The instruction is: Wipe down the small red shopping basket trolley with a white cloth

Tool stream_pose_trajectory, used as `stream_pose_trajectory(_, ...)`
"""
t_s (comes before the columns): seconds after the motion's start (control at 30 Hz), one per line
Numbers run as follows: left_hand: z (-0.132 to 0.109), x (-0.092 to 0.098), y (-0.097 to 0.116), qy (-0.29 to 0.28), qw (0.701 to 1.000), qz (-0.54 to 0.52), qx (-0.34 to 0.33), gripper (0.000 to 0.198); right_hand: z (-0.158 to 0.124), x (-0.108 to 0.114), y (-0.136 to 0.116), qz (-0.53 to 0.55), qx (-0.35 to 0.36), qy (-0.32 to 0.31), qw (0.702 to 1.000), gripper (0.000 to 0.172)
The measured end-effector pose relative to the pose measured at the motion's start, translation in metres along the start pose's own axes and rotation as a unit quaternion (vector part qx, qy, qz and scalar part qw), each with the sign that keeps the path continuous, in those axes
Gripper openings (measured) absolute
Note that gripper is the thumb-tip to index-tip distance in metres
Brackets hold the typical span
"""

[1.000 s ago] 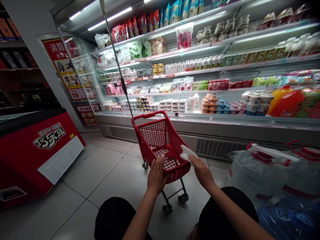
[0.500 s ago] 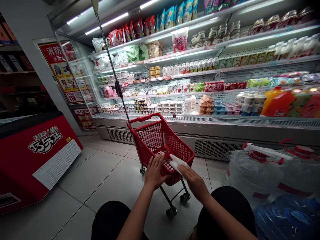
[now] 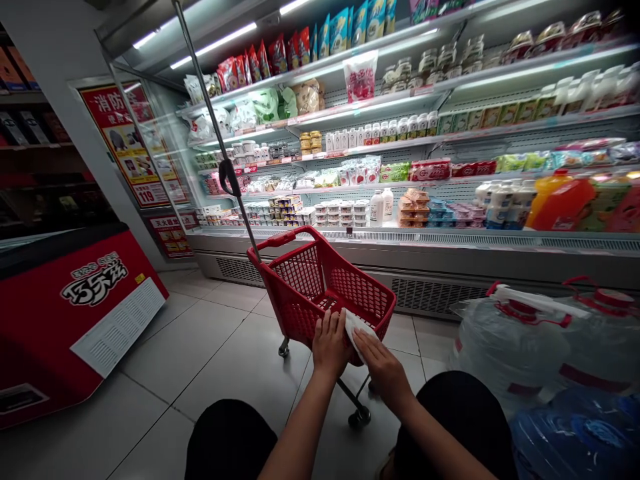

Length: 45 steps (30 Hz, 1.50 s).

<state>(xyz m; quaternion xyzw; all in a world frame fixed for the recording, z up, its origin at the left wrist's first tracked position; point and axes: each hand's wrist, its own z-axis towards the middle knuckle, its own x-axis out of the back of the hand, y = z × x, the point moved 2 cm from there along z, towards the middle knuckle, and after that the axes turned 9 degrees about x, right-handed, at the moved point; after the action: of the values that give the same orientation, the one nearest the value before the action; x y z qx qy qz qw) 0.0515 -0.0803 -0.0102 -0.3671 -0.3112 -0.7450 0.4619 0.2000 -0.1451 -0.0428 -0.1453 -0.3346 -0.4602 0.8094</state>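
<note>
A small red plastic shopping cart [image 3: 287, 310] with a lattice basket and metal legs on casters stands in front of my knees. My left hand [image 3: 330, 347] is on the near side of its basket, fingers close together and bent over the rim. A white cloth or tissue [image 3: 354, 323] lies under the fingers of my right hand [image 3: 383, 363], which presses it against the rim near the basket's right end. The palm sides of both hands are hidden. From the cart's handle corner rises a thin metal pole [image 3: 207, 100] with a black clip [image 3: 229, 177].
Behind the cart runs a lit refrigerated display [image 3: 345, 257] stocked with yogurt, drinks and bags. A red chest freezer [image 3: 115, 320] stands left. Large clear water jugs [image 3: 510, 347] and a blue water jug [image 3: 575, 427] are close on my right. Pale tiles [image 3: 220, 347] cover the floor.
My left hand has moved right and come onto the basket rim. My right hand has brought the white cloth against the rim. The cart has turned slightly, and its pole leans further left.
</note>
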Motion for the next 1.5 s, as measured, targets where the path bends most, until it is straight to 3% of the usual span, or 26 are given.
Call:
stream_pose_trajectory(0.2,0.011,0.010,-0.012,-0.004,0.997,0.004,-0.083,0.073,-0.032,0.013,0.049,0.000,-0.031,-0.012,0.999,0.079)
stream_pose_trajectory(0.3,0.019,0.017,-0.026,0.027,0.997,0.027,-0.068,0.067,-0.040,0.014,0.065,0.008,-0.077,-0.008,0.997,0.081)
stream_pose_trajectory(0.4,0.019,0.016,-0.024,0.036,0.997,0.037,-0.056,0.068,-0.040,0.014,0.072,0.006,-0.133,0.007,0.991,0.080)
stream_pose_trajectory(0.5,0.013,0.012,-0.006,0.043,0.998,0.029,-0.037,0.078,-0.027,0.013,0.066,-0.003,-0.148,0.013,0.989,0.080)
stream_pose_trajectory(0.67,0.003,0.008,0.020,0.030,0.999,0.034,-0.023,0.086,0.015,0.000,0.036,-0.005,-0.086,0.011,0.996,0.082)
stream_pose_trajectory(0.83,0.004,0.019,0.013,0.023,0.997,0.044,-0.067,0.087,0.035,-0.007,0.023,-0.005,-0.024,0.024,0.999,0.078)
stream_pose_trajectory(0.93,0.010,0.036,-0.008,0.022,0.993,0.049,-0.102,0.083,0.020,0.001,0.040,0.004,-0.016,0.010,1.000,0.078)
stream_pose_trajectory(1.07,0.016,0.054,-0.032,0.040,0.993,0.083,-0.072,0.080,-0.014,0.014,0.079,0.004,-0.098,0.019,0.995,0.076)
stream_pose_trajectory(1.2,0.016,0.051,-0.026,0.039,0.994,0.087,-0.047,0.081,-0.027,0.015,0.104,-0.001,-0.178,0.035,0.983,0.071)
stream_pose_trajectory(1.3,0.016,0.043,-0.013,0.037,0.996,0.081,-0.025,0.082,-0.010,0.009,0.092,0.004,-0.184,0.038,0.982,0.072)
stream_pose_trajectory(1.5,0.015,0.041,-0.006,0.041,0.995,0.085,-0.021,0.089,0.056,-0.011,0.013,0.076,-0.055,0.030,0.995,0.083)
